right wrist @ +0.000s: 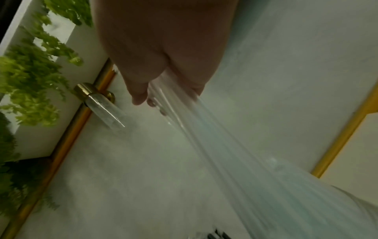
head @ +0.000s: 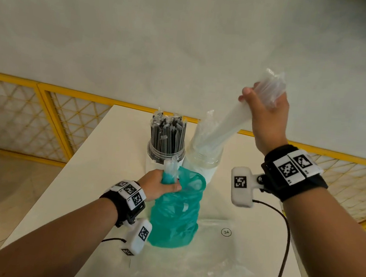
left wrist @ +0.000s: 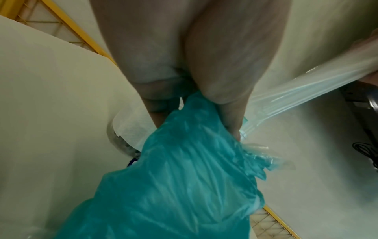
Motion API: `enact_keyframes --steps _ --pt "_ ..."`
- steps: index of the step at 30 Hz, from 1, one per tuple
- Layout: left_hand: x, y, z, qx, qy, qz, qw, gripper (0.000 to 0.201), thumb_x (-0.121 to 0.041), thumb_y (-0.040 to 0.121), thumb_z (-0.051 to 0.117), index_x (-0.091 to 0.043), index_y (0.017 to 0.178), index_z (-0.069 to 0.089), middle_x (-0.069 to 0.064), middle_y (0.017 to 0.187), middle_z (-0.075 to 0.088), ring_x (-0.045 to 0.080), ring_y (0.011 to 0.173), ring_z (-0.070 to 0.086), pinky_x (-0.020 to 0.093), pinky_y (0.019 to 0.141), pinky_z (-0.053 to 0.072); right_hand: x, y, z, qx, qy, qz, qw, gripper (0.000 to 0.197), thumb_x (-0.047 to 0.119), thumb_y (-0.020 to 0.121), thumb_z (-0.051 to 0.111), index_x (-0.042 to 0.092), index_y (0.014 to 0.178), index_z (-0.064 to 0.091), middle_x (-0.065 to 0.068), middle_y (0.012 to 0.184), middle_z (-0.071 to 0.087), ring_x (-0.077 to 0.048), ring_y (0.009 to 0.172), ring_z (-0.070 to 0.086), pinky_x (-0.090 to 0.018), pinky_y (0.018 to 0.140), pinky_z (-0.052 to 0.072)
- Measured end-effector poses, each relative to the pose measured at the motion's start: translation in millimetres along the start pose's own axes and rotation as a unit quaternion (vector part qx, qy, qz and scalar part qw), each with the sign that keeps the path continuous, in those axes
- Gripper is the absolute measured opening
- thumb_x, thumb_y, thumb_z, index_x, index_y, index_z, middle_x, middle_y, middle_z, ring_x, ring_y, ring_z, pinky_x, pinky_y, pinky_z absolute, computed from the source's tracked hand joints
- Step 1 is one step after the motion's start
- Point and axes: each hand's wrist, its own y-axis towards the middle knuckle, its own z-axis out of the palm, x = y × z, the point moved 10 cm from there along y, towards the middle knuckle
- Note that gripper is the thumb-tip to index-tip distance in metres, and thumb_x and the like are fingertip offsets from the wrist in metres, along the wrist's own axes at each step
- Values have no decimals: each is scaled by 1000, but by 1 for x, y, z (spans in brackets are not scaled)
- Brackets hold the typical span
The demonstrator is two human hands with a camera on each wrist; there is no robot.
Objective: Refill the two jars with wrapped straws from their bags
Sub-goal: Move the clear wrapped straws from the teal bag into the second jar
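My right hand (head: 265, 106) grips a bundle of clear wrapped straws (head: 222, 124), slanted, their lower ends inside the right glass jar (head: 202, 160). My left hand (head: 161, 184) squeezes the crinkled neck of the teal plastic bag (head: 175, 216), standing on the smooth cream table (head: 112, 153). The left jar (head: 165, 153) holds black wrapped straws (head: 166, 134), upright.

The left hand (head: 159, 184) is gripping a teal bag (head: 174, 214) by its neck, low over the table, forearm reaching forward. The right hand (head: 265, 108) is raised high — fingers curling round a bunch of clear straws (head: 224, 124) — wrist bent upward.
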Motion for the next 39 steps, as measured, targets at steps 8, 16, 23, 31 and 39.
enact_keyframes --steps 8,16,23,31,39 --pt "-1 8 1 8 3 -5 1000 26 -34 83 73 -17 102 72 0 101 75 14 95 70 29 91 53 -32 -7 9 -57 -53 -22 997 26 17 85 73 9 103 56 0 91 67 -11 83 66 -21 77 52" --pt "-2 9 -1 7 4 -3 1000 28 -34 83 73 -16 104 71 2 103 75 15 97 70 34 94 54 -77 -6 36 20 -170 18 985 40 24 87 70 7 117 51 -4 102 69 -9 86 65 -4 68 47" --pt "3 14 -3 5 -10 -8 1000 26 -33 83 73 -14 100 72 4 102 76 18 97 71 38 96 54 -83 18 38 56 -180 54 981 54 34 79 77 15 120 48 -4 107 70 -17 98 67 -18 76 51" --pt "-5 15 0 13 4 0 1000 27 -33 85 72 -15 104 72 2 104 75 15 98 70 32 94 53 -142 -9 32 170 -355 162 905 86 59 65 75 16 135 48 -9 128 57 -31 120 52 -48 101 47" --pt "-11 12 -4 11 14 14 1000 10 -31 85 72 -22 89 70 -1 93 73 16 92 69 30 89 51 -88 6 18 72 -342 49 936 61 39 78 78 12 127 55 -6 112 57 -12 95 50 -13 79 34"
